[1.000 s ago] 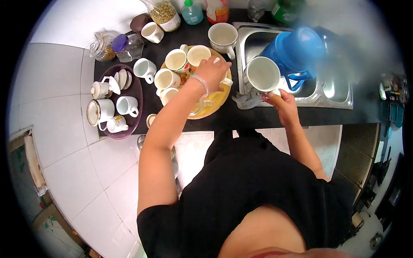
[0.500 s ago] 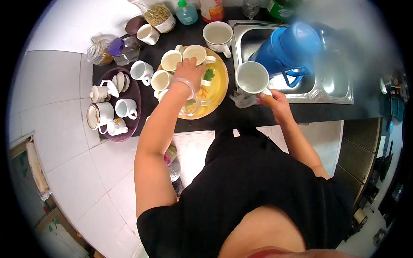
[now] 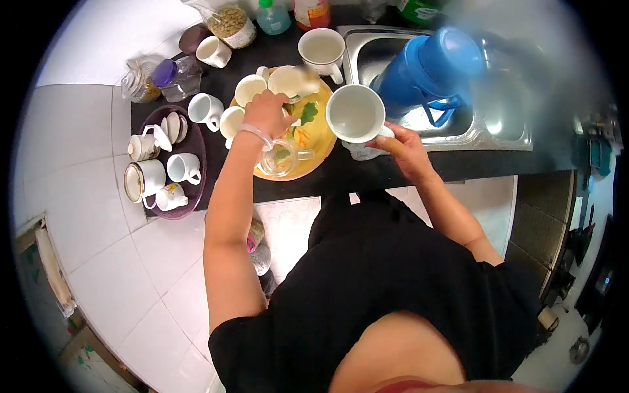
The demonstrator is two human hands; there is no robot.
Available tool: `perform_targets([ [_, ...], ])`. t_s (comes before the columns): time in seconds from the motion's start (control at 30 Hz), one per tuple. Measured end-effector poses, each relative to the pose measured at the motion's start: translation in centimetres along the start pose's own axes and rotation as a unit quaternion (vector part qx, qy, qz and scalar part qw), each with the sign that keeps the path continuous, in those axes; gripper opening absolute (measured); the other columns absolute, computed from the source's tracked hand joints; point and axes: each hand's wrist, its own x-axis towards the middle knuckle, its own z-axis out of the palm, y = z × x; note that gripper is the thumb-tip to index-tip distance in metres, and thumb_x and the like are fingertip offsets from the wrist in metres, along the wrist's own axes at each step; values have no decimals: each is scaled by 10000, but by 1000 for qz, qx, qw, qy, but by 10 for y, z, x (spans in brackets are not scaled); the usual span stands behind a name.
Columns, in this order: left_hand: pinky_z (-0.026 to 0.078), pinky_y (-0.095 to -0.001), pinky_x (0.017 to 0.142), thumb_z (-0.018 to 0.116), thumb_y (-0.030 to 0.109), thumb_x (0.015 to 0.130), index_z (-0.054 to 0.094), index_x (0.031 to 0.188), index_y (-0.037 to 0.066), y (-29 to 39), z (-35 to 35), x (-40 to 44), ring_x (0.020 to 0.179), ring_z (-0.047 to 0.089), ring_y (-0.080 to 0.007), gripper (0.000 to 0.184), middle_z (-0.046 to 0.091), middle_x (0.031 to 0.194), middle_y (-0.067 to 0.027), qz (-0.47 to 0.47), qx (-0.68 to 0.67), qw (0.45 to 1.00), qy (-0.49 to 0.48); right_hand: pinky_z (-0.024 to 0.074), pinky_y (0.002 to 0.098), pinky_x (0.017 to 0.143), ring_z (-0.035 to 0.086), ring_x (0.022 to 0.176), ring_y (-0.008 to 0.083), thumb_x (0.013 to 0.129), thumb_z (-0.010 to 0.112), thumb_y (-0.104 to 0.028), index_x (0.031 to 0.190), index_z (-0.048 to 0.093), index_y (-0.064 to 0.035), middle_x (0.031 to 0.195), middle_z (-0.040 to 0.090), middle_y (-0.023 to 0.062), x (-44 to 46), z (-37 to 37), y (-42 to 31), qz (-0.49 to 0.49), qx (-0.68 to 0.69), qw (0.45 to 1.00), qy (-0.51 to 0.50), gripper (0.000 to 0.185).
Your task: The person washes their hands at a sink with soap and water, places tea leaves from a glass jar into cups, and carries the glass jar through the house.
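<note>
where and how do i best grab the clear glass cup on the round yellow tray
Best by its handle, probably, coming from the right: it juts sideways that way over the round yellow tray, while the left hand and wrist crowd the clear glass cup's upper left.

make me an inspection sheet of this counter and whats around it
surface: dark counter, grey crumpled item by the sink
job's things: large white mug; yellow tray with cups and glass cup
clutter: purple tray of crockery, purple-lidded jar
hands: right hand holds the large mug's handle; left hand over the yellow tray, grip unclear
cables: nothing seen on the counter
surroundings: sink, blue jug
</note>
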Motion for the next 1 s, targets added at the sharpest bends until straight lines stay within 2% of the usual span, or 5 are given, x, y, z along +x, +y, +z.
perform_targets([
  [0.17, 444, -379, 840, 675, 248, 755, 596, 1061, 59, 2, 4, 5, 940, 572, -287, 368, 578, 1021, -145, 79, -228, 967, 87, 512, 335, 789, 615, 913, 244, 884, 544, -242, 1123, 544, 31, 1056, 603, 153, -4, -5, -8, 3, 2, 999, -43, 364],
  [0.33, 468, -338, 823, 647, 225, 798, 541, 1105, 12, 26, 0, 23, 978, 579, -246, 388, 566, 1047, -137, 16, -468, 883, -30, 565, 431, 635, 579, 933, 471, 941, 373, -349, 970, 525, 6, 1097, 533, 319, -20, -23, 5, 86, 332, 934, -103, 387],
  [0.43, 485, -335, 799, 608, 196, 831, 417, 1213, 15, 63, -3, 29, 929, 585, -261, 464, 549, 1045, -172, -108, -785, 605, -72, 564, 434, 629, 551, 961, 506, 950, 327, -367, 726, 445, -73, 1135, 462, 396, -39, -51, 29, 97, 519, 836, -148, 388],
  [0.73, 505, -369, 762, 517, 201, 885, 346, 1202, -16, 107, 77, 127, 898, 526, -333, 421, 436, 1091, -251, -347, -872, 345, 2, 521, 342, 592, 602, 837, 312, 912, 408, -381, 1039, 519, -28, 977, 560, 233, -90, -91, 30, 46, 597, 797, -83, 392],
  [1.0, 415, -366, 549, 493, 366, 888, 522, 841, 9, 113, 95, 117, 610, 486, -258, 361, 488, 871, -156, -173, -708, 664, 166, 532, 467, 773, 533, 1031, 470, 944, 335, -341, 731, 449, -15, 1195, 352, 453, -89, -100, 34, 51, 612, 776, -143, 405],
])
